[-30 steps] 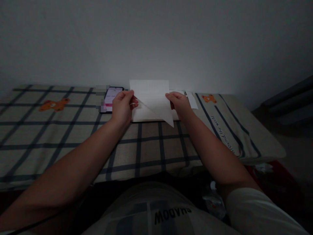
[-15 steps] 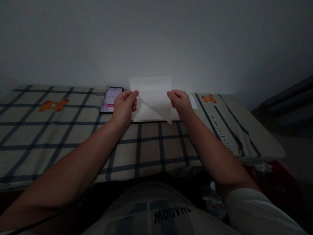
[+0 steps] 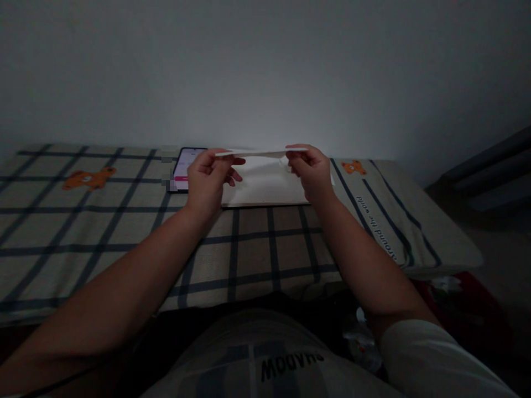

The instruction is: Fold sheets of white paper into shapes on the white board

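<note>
A sheet of paper (image 3: 262, 152) is stretched between my two hands and seen almost edge-on, as a thin pale strip. My left hand (image 3: 209, 176) pinches its left end, the lower fingers loosely curled. At the other end my right hand (image 3: 309, 170) holds the paper between thumb and fingers. Beneath the sheet lies a flat white pad or notebook (image 3: 265, 185) with a dark lower edge; my hands partly cover its sides.
A phone (image 3: 182, 168) with a lit screen lies left of my left hand. The checked cloth (image 3: 253, 254) covers the table, which meets a grey wall (image 3: 265, 72). A piece of white paper (image 3: 332, 179) shows behind my right hand. Below right is a red container (image 3: 468, 309).
The sheet has tipped from facing me, with a folded corner showing, to nearly edge-on. Both hands have turned with it, and more of the white pad shows.
</note>
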Available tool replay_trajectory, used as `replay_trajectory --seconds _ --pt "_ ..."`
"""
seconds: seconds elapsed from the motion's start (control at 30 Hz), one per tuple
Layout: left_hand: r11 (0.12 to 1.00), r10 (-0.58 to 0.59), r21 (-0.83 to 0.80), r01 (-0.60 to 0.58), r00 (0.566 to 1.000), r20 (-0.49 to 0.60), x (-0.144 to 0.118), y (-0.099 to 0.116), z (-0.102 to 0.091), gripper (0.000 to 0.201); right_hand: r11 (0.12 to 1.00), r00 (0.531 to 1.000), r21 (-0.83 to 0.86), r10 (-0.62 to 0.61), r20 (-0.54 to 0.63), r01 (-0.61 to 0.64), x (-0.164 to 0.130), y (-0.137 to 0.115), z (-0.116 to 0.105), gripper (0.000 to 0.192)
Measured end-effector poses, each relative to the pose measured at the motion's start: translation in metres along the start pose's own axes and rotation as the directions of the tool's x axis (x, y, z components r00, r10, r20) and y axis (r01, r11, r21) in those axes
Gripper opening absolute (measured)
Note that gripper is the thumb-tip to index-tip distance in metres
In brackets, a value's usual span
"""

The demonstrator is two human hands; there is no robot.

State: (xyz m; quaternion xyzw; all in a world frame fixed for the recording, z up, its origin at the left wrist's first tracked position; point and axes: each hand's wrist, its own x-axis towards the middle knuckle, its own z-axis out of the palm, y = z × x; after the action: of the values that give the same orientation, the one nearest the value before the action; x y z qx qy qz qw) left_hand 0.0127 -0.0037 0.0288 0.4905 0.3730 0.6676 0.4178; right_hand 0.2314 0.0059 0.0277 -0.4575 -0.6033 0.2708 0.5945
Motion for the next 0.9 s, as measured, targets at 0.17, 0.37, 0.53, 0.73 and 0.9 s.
replay_trajectory --seconds 0.17,0.37,0.53,0.73,0.9 --pt "0.999 0.036 0.005 -0.036 0.999 -0.023 0.004 -0.005 -0.002 0.034 0.998 0.996 0.061 0.016 0.090 -0.022 -0.002 -0.001 -0.001 0.044" --pt "0.990 0.142 -0.027 -0.140 0.989 0.045 0.013 -0.017 -0.006 0.020 0.962 0.989 0.272 -0.071 0.128 0.034 0.003 0.011 -0.001 0.055" --pt "0.983 0.176 -0.052 -0.174 0.983 0.058 0.016 -0.025 -0.006 0.023 0.942 0.991 0.333 -0.071 0.111 0.030 0.006 0.015 -0.001 0.046" --pt "0.972 0.226 0.026 -0.234 0.960 0.162 0.015 -0.030 -0.010 0.023 0.947 0.991 0.322 -0.037 0.132 -0.007 0.003 0.013 -0.003 0.031" --pt "0.933 0.305 0.123 -0.337 0.926 0.221 0.013 -0.030 -0.013 0.016 0.936 0.992 0.352 -0.055 0.113 0.012 0.003 0.017 -0.003 0.023"
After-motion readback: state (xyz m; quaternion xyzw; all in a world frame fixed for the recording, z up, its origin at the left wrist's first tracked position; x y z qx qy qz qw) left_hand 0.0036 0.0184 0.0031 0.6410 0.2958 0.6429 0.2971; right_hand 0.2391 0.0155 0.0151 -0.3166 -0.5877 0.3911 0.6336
